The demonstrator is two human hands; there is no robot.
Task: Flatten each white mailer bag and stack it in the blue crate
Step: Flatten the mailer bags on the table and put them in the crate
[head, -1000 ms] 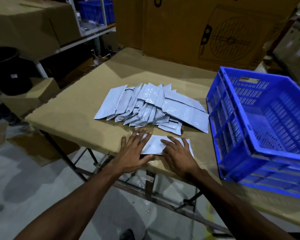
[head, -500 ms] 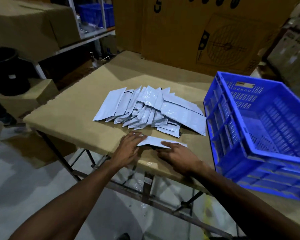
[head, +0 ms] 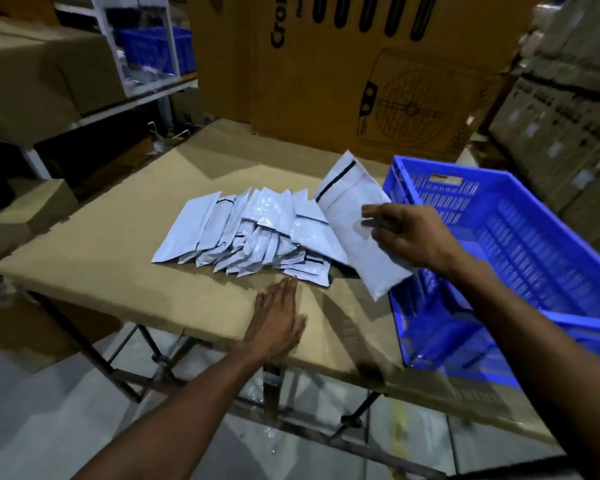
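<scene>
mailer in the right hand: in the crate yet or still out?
Out. The right hand holds the mailer bag in the air, tilted, beside the blue crate, its lower corner overlapping the near-left rim.

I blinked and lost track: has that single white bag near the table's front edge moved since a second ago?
Yes. The right hand now holds the mailer bag lifted off the table, up and rightwards, beside the blue crate.

Black letters "Cro" printed vertically on tall brown cardboard box (head: 343,81) behind the table, word cut off, no other text legible
</scene>
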